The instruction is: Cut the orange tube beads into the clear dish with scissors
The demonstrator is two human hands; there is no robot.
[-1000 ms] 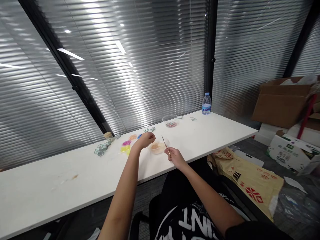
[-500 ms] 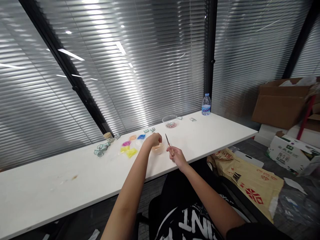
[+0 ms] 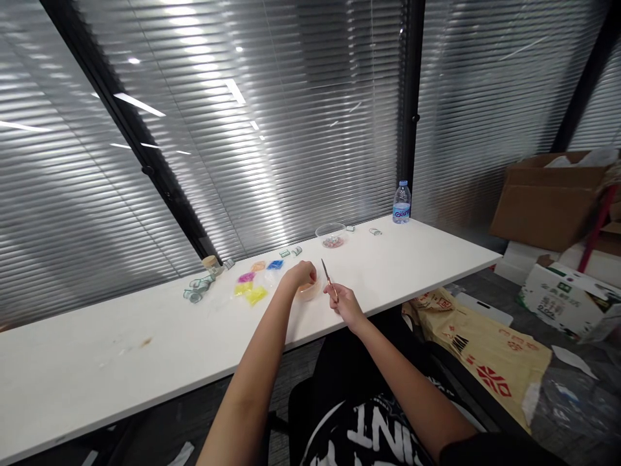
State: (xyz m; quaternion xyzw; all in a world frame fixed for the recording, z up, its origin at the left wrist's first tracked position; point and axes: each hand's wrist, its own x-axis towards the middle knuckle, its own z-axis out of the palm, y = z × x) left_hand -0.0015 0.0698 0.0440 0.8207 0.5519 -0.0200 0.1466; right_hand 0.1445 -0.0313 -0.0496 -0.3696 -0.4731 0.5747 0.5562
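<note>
My left hand (image 3: 299, 276) is curled over the rim of a small clear bowl (image 3: 310, 291) of pale orange bits on the white table (image 3: 145, 349); what its fingers pinch is too small to see. My right hand (image 3: 345, 304) is closed on a thin metal tool (image 3: 328, 279) that points up and away, just right of the bowl. Small coloured bags (image 3: 255, 285) in pink, yellow, orange and blue lie left of the left hand.
A second clear bowl (image 3: 330, 234) with mixed beads and a water bottle (image 3: 401, 203) stand farther back by the blinds. Small green-white items (image 3: 198, 288) and a round tan object (image 3: 210, 263) lie at the left. Cardboard boxes (image 3: 543, 200) and brown paper (image 3: 480, 343) cover the floor at right.
My left hand moved right and nearer, from beside the coloured bags onto the bowl's rim. My right hand with the tool shifted slightly right.
</note>
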